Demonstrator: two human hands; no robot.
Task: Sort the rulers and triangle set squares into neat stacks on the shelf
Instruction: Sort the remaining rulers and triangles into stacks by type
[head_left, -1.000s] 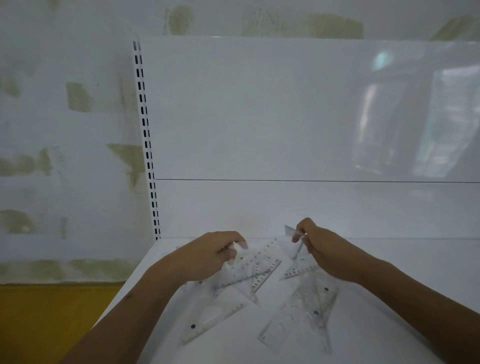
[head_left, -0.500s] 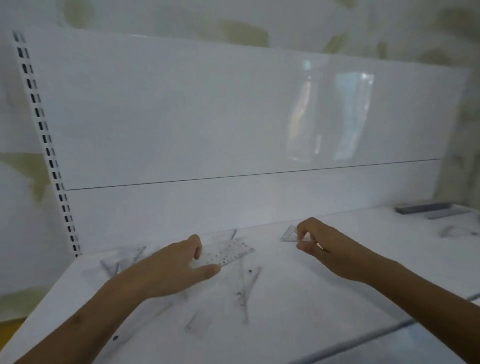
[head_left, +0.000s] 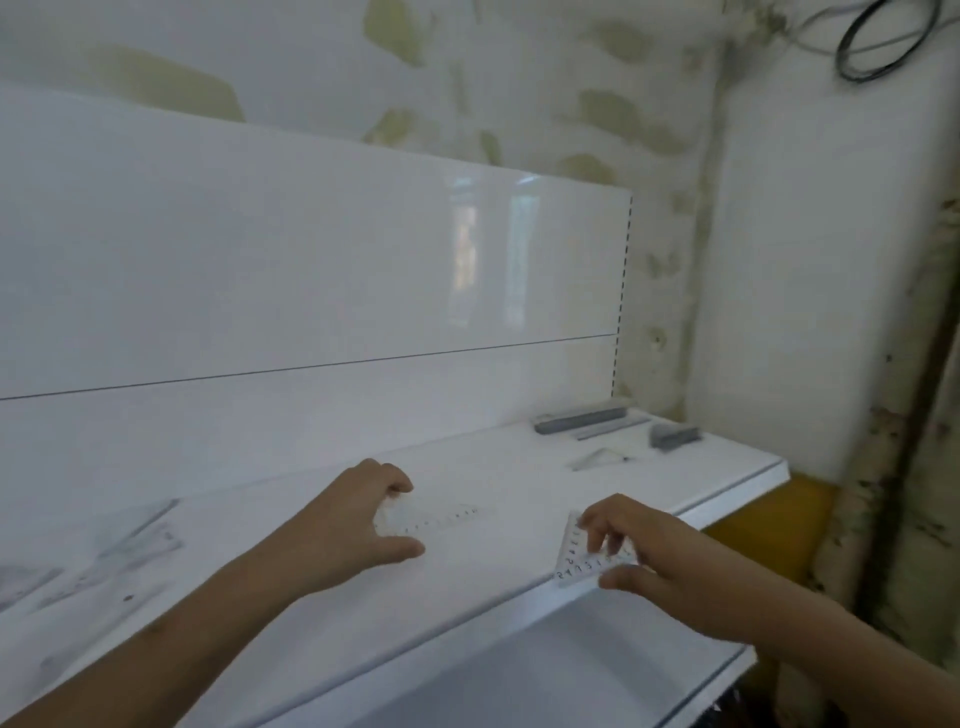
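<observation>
Our left hand (head_left: 363, 525) grips one end of a clear ruler (head_left: 441, 519) lying mid-shelf, thumb spread wide. Our right hand (head_left: 649, 556) pinches a clear triangle set square (head_left: 574, 561) at the shelf's (head_left: 519, 467) front edge. Grey stacks (head_left: 582, 420) sit at the back right corner; blurred rulers (head_left: 140, 535) lie toward the left end.
</observation>
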